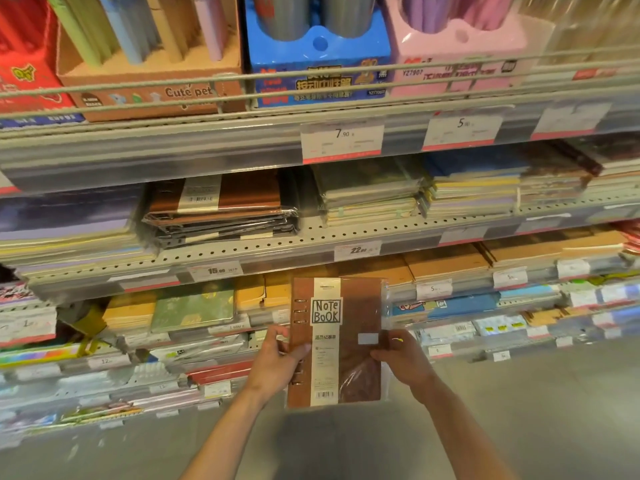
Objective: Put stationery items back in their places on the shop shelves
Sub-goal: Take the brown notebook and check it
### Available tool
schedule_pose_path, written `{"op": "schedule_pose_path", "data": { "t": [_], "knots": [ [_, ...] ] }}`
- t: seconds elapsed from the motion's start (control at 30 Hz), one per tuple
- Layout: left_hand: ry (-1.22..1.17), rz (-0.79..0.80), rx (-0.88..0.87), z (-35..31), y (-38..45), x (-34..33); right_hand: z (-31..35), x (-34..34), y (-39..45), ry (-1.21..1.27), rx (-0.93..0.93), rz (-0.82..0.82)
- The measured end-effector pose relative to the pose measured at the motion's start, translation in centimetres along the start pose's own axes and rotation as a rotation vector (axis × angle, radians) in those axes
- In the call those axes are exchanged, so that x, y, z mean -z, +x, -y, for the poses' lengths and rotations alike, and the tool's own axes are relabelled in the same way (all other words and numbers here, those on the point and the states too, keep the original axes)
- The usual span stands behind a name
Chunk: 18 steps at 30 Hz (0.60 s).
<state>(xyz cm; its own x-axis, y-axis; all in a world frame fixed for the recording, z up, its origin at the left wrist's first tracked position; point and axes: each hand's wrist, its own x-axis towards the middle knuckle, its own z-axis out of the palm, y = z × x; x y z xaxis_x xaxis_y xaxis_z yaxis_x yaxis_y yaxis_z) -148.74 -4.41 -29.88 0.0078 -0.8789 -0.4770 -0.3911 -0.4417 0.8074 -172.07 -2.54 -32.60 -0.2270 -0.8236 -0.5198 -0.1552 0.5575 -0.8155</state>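
I hold the brown notebook (337,341) upright, long axis vertical, left hand (277,362) and right hand (403,358) pinching its side edges; the matching brown stack (221,206) lies up-left, nearer my left.

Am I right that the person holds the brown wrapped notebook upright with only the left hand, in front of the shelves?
Not quite: both hands hold it. The head view shows the left hand and the right hand gripping opposite edges of the brown notebook, upright before the shelves.

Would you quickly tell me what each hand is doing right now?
Left hand: grips the brown notebook by its left edge.
Right hand: grips its right edge.
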Motion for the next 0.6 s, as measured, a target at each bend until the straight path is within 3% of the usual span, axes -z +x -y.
{"op": "schedule_pose_path", "data": {
  "t": [0.4, 0.6],
  "knots": [
    [0.184, 0.164, -0.24, -1.6, -2.6, -0.4, -1.4, 1.9, -7.6, 0.102, 0.008, -0.339],
    [0.055, 0.178, -0.384, -3.3, -4.2, 3.5, 2.1, -0.5, -11.6, 0.213, 0.116, -0.42]
  ]
}}
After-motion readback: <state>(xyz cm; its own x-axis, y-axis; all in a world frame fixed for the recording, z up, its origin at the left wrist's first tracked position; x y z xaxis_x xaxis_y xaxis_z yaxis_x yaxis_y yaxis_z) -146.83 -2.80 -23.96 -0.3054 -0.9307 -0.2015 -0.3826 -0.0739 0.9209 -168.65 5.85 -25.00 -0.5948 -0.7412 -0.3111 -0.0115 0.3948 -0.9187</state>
